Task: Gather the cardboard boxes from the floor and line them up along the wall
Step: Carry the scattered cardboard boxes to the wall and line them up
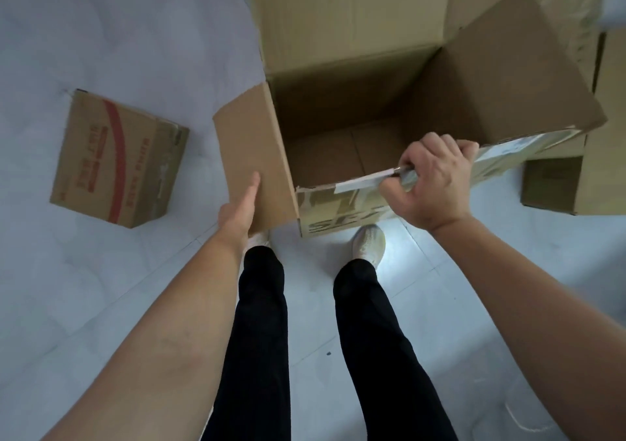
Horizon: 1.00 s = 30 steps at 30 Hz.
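Observation:
A large open cardboard box (342, 112) fills the upper middle of the head view, empty inside, its flaps standing up. My right hand (435, 181) grips the box's near rim, fingers curled over the taped edge. My left hand (238, 210) lies flat against the outside of the box's left flap, thumb up along the cardboard and the fingers hidden behind the flap. A smaller closed box with red print (118, 163) lies on the floor to the left, apart from both hands.
More cardboard boxes (572, 183) stand at the right edge, close to the big box. My legs in black trousers and white shoes (369, 242) stand right behind the box. Pale tiled floor (101, 288) spreads to the left and below.

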Motion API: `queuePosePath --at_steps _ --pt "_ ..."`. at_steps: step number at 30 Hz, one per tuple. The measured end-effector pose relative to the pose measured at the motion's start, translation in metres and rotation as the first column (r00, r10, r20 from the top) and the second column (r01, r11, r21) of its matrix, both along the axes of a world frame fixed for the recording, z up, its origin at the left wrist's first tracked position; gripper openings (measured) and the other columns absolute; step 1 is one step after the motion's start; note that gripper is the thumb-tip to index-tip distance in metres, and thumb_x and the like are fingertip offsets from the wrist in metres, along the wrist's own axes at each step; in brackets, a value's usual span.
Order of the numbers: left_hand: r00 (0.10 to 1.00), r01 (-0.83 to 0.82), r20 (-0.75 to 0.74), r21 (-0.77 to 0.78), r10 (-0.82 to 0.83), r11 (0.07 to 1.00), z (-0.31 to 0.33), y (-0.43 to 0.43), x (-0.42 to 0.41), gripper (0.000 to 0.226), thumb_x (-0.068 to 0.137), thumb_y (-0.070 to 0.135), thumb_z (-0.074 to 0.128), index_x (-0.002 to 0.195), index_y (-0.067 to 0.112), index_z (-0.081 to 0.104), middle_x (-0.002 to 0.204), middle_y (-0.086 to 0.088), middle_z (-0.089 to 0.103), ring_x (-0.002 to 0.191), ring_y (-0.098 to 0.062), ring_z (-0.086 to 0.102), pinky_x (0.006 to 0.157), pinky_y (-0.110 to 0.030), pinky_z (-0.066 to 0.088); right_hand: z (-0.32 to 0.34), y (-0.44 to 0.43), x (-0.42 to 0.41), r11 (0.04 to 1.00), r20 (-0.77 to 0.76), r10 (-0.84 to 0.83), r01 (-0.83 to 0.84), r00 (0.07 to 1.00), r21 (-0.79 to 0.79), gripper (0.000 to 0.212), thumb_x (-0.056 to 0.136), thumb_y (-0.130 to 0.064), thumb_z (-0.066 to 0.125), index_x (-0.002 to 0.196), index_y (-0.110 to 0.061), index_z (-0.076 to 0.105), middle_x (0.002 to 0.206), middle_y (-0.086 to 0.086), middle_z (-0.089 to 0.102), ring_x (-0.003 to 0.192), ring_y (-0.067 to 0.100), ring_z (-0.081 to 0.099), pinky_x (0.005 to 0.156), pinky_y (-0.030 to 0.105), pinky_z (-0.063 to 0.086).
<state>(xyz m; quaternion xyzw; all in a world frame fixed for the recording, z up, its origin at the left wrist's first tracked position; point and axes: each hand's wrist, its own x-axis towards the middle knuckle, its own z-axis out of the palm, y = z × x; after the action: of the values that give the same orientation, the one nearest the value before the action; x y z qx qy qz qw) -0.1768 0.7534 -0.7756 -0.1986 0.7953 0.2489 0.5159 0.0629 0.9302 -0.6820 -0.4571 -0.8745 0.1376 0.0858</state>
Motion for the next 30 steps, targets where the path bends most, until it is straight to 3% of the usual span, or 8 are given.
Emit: queuePosePath --at_steps 3,5,9,14,17,22,26,30 --pt "0.966 -0.105 -0.243 -0.055 0.089 0.993 0.036 0.0 -0.01 0.083 0.048 0.086 0.072 0.096 0.019 0.057 0.101 0.001 0.064 0.093 -0.021 0.064 0.093 -0.04 0.055 0.03 0.015 -0.014 0.998 -0.057 0.039 -0.037 0.998 0.043 0.02 0.067 -0.033 0.054 0.063 -0.014 0.056 0.068 0.001 0.048 0.067 0.023 0.047 0.078 0.037 0.028" --pt "0.93 -0.192 -0.329 -0.046 0.167 0.98 0.071 -0.005 -0.017 0.075 0.062 0.076 0.074 0.105 0.017 0.057 0.104 0.0 0.06 0.092 -0.021 0.059 0.091 -0.035 0.053 0.06 0.02 -0.027 0.997 -0.119 0.061 -0.054 0.991 0.058 0.019 0.067 -0.033 0.054 0.063 -0.015 0.056 0.069 0.001 0.048 0.067 0.023 0.046 0.077 0.037 0.028" --pt "0.807 -0.4 -0.395 0.182 0.439 0.898 0.155 -0.031 -0.039 0.082 0.074 0.05 0.081 0.134 0.003 0.051 0.119 -0.005 0.059 0.098 -0.022 0.06 0.087 -0.033 0.054 0.12 0.011 -0.061 0.996 -0.201 0.085 -0.083 0.976 0.019 0.023 0.07 -0.035 0.05 0.063 -0.014 0.058 0.07 0.001 0.051 0.066 0.024 0.049 0.075 0.034 0.024" --pt "0.725 -0.452 -0.471 0.226 0.503 0.863 0.289 -0.096 -0.071 0.05 0.074 0.037 0.081 0.105 0.002 0.063 0.106 -0.01 0.066 0.087 -0.027 0.064 0.065 -0.032 0.053 0.211 -0.035 -0.111 0.978 -0.258 0.195 -0.206 0.946 -0.016 0.022 0.073 -0.034 0.047 0.062 -0.017 0.055 0.068 -0.002 0.048 0.064 0.021 0.045 0.075 0.034 0.026" --pt "0.7 -0.482 -0.461 0.26 0.546 0.837 0.382 -0.158 -0.087 0.034 0.079 0.029 0.079 0.091 0.004 0.059 0.103 -0.011 0.064 0.086 -0.028 0.062 0.071 -0.039 0.056 0.28 -0.086 -0.148 0.929 -0.281 0.356 -0.369 0.891 0.007 0.021 0.076 -0.035 0.047 0.062 -0.02 0.053 0.068 -0.005 0.047 0.063 0.017 0.043 0.075 0.032 0.023" --pt "0.77 -0.423 -0.416 0.235 0.483 0.875 0.474 -0.262 -0.1 0.036 0.089 0.027 0.07 0.113 0.004 0.056 0.108 -0.013 0.063 0.093 -0.031 0.063 0.071 -0.039 0.055 0.361 -0.179 -0.205 0.787 -0.279 0.611 -0.607 0.741 0.111 0.022 0.077 -0.037 0.05 0.062 -0.022 0.054 0.068 -0.006 0.046 0.063 0.014 0.041 0.076 0.032 0.028" --pt "0.625 -0.461 -0.617 0.201 0.477 0.864 0.524 -0.376 -0.09 0.026 0.095 0.033 0.059 0.1 0.008 0.058 0.102 -0.013 0.063 0.089 -0.031 0.061 0.079 -0.042 0.055 0.414 -0.294 -0.252 0.648 -0.252 0.759 -0.734 0.6 0.204 0.021 0.08 -0.04 0.052 0.064 -0.028 0.051 0.068 -0.01 0.046 0.064 0.01 0.042 0.077 0.03 0.032" --pt "0.523 -0.475 -0.68 0.269 0.515 0.838 0.556 -0.498 -0.077 0.033 0.097 0.039 0.054 0.096 0.008 0.066 0.097 -0.012 0.068 0.087 -0.031 0.065 0.084 -0.047 0.057 0.437 -0.417 -0.285 0.572 -0.261 0.818 -0.778 0.513 0.259 0.021 0.08 -0.038 0.055 0.063 -0.027 0.052 0.066 -0.011 0.045 0.063 0.009 0.041 0.074 0.031 0.033"
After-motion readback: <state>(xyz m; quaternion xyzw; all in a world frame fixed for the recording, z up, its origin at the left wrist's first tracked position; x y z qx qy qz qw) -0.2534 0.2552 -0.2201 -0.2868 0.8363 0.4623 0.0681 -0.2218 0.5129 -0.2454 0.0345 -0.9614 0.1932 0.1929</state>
